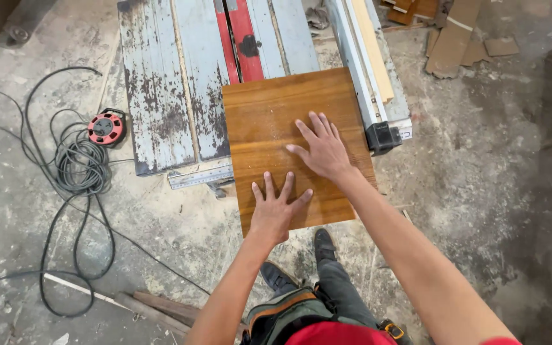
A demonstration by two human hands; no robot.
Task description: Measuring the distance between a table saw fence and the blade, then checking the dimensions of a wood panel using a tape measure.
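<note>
A brown wooden panel [276, 115] lies flat on the worn blue table saw [167, 83], its near end hanging past the table's front edge. My left hand [275, 207] presses flat on the panel's near edge, fingers spread. My right hand [321, 148] lies flat on the middle of the panel, fingers spread toward the far left. The panel's right edge runs along the pale rip fence [362, 57]. A red insert plate [241, 38] shows just beyond the panel.
A red cable reel [105, 128] and coiled grey cable [81, 166] lie on the dusty concrete floor at left. Wood offcuts [452, 38] sit at top right, and wood strips [161, 306] lie on the floor near my feet [324, 246].
</note>
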